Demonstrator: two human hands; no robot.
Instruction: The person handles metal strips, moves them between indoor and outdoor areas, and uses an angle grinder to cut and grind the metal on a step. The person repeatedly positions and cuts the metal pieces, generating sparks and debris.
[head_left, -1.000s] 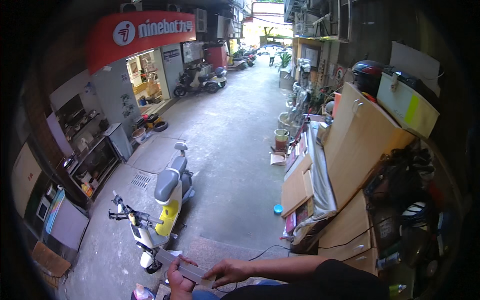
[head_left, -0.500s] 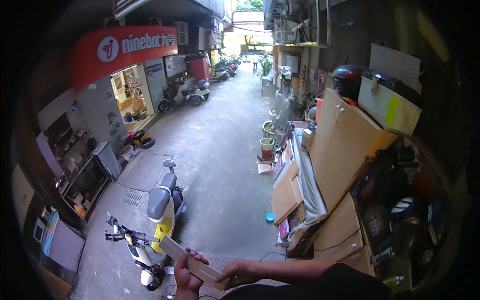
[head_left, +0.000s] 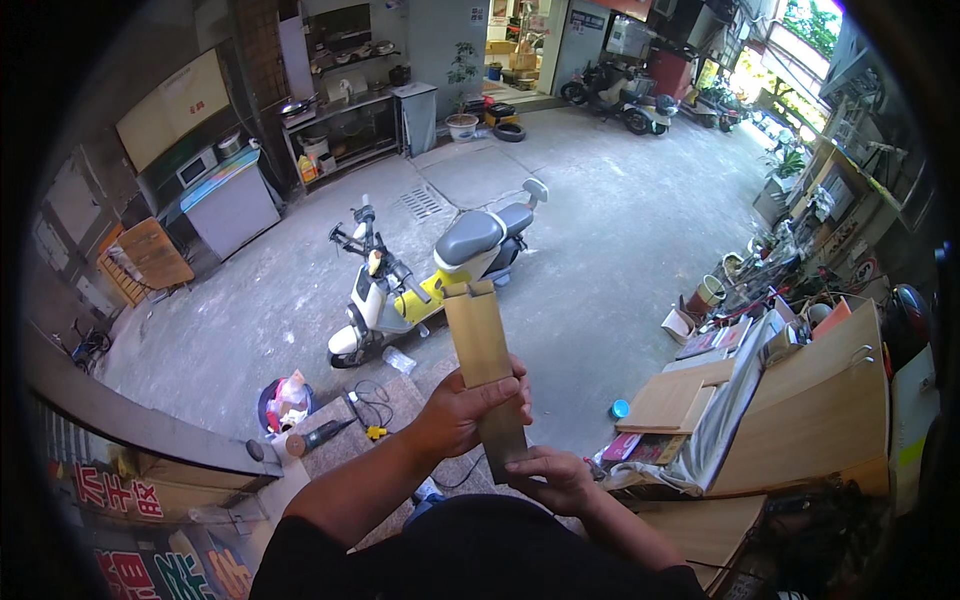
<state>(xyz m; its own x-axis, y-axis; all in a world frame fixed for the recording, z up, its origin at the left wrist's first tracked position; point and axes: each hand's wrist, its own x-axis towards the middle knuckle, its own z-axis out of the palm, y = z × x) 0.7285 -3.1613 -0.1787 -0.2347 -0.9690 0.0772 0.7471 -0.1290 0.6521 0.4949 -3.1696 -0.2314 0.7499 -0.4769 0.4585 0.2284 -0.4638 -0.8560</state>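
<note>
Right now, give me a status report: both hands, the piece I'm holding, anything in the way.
Left hand gripping long gold-toned piece near its middle. Right hand on its near end. Scooter beyond; nothing visibly blocking the hands.

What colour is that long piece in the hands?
The long piece looks golden tan, darker lower down; best seen in the head view.

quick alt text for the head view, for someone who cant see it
A person's left hand and right hand hold a long, narrow, brownish piece. Beyond it, a yellow-and-white scooter stands on grey ground, with a pale wooden cabinet at the right.
</note>
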